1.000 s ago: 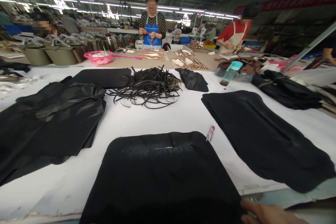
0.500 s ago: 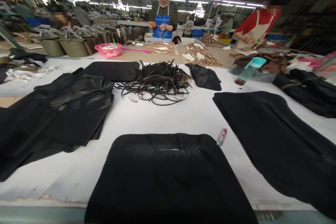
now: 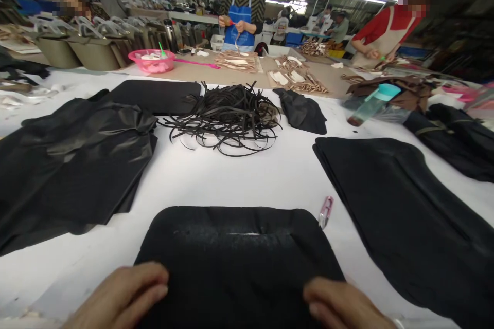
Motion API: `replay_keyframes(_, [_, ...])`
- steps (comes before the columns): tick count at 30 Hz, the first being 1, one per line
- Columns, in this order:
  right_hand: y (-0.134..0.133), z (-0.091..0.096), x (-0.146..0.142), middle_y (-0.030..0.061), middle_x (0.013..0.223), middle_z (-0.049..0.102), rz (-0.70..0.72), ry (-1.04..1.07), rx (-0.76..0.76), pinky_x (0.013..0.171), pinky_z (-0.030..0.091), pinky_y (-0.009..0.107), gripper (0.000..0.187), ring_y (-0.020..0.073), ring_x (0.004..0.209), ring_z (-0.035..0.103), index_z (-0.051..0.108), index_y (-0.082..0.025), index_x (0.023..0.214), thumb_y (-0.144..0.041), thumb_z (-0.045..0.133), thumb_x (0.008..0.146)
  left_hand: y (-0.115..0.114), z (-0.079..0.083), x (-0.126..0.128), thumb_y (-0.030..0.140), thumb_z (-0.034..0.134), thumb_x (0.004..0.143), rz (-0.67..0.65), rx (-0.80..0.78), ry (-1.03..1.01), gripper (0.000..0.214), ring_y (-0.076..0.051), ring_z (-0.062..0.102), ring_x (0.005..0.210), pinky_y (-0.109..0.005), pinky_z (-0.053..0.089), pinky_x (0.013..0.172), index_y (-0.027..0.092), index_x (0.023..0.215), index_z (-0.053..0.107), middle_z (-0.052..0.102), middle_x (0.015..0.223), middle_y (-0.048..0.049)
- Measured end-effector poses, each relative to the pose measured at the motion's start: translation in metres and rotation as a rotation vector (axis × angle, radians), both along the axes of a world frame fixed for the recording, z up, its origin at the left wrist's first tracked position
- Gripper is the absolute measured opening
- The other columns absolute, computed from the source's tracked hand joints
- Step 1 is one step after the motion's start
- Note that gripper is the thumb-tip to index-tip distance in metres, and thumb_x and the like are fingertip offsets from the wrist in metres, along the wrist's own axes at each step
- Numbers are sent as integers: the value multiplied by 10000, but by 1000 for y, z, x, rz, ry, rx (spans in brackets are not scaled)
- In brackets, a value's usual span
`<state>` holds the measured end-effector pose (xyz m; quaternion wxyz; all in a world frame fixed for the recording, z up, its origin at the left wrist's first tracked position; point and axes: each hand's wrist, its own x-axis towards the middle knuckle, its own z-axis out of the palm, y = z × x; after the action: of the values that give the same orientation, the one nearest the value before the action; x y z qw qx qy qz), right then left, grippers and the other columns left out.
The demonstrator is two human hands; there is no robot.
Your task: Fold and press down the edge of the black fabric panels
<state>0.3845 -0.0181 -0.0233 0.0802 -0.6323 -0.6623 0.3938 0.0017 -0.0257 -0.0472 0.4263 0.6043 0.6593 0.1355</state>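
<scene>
A black panel with rounded corners (image 3: 235, 262) lies on the white table in front of me. It has a narrow pale slit and faint whitish marks near its far edge. Over its left side reaches my left hand (image 3: 129, 290), fingers closed together against the black material. My right hand (image 3: 339, 300) is likewise closed at the panel's right side, slightly blurred. How much material is between the fingers is partly hidden. Small pink-handled thread snips (image 3: 326, 211) rest just beyond the panel's far right corner, near my right hand.
Stacked black panels (image 3: 386, 190) lie at right, and creased black pieces (image 3: 77, 154) at left. Behind them are a tangle of black strips (image 3: 231, 113), a bottle with a turquoise lid (image 3: 372, 105) and a pink bowl (image 3: 152, 61). Co-workers stand across the table.
Both my hands have come into view from below and now rest on the black panel's sides. The camera view has shifted slightly; the snips keep their place beside the panel.
</scene>
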Motion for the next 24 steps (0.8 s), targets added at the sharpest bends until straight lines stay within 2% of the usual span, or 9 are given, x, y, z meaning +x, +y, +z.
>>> replay_keyframes(1, [11,4,-3,-7,859,632,25,-1,30,751,464,313,140,199,824,584,618,-289,838,-375,509,853,19,5,7,501,543,745,-80,56,58,245,-232,608,793,-285,483,736,296,763,674,686,804,-8])
replay_keyframes(2, [24,5,-8,1,886,627,45,-9,77,774,449,319,159,196,844,571,602,-273,848,-331,457,880,38,6,14,453,534,758,-92,179,125,225,-245,594,888,-310,458,830,291,828,673,681,922,-15])
replay_keyframes(4, [54,1,-22,39,1030,601,130,-80,298,868,404,350,184,207,946,535,584,-229,962,-230,415,891,71,2,26,353,492,779,-160,336,256,271,-273,513,1077,-373,371,974,266,984,647,615,1137,-40])
replay_keyframes(7, [93,-12,-43,68,1189,533,249,-121,412,929,367,340,301,213,1062,479,520,-190,1148,-169,497,849,101,-12,34,269,429,798,-266,373,354,355,-276,450,1139,-409,348,992,204,1109,587,545,1218,-86])
replay_keyframes(11, [113,-21,-58,59,1024,590,331,-238,345,829,402,335,341,223,939,524,537,-189,1122,-171,594,787,108,-18,34,267,413,813,-298,313,436,353,-277,489,1005,-406,391,893,183,1126,553,577,1062,-97])
replay_keyframes(15, [120,-16,-57,8,778,591,342,-240,211,727,392,293,71,189,795,543,599,-207,869,-206,574,802,108,-11,28,304,437,806,-271,222,485,243,-278,500,925,-389,394,813,194,969,580,580,904,-78])
replay_keyframes(18, [128,-12,-52,-15,786,561,328,-112,209,709,372,257,104,149,786,528,564,-207,722,-186,531,818,111,-8,22,323,449,795,-255,188,403,147,-251,502,872,-360,388,762,212,803,546,549,850,-51])
replay_keyframes(21, [134,-15,-51,-22,836,544,256,21,240,695,363,234,123,123,780,515,531,-203,701,-170,511,817,112,-7,19,338,423,811,-225,191,262,142,-213,504,823,-334,377,744,222,751,477,520,827,-21])
replay_keyframes(24, [137,-21,-54,-32,760,553,210,9,266,671,348,242,114,128,742,512,532,-210,703,-181,519,811,109,-5,20,330,362,841,-201,196,245,166,-193,497,748,-328,362,704,226,733,436,495,779,-3])
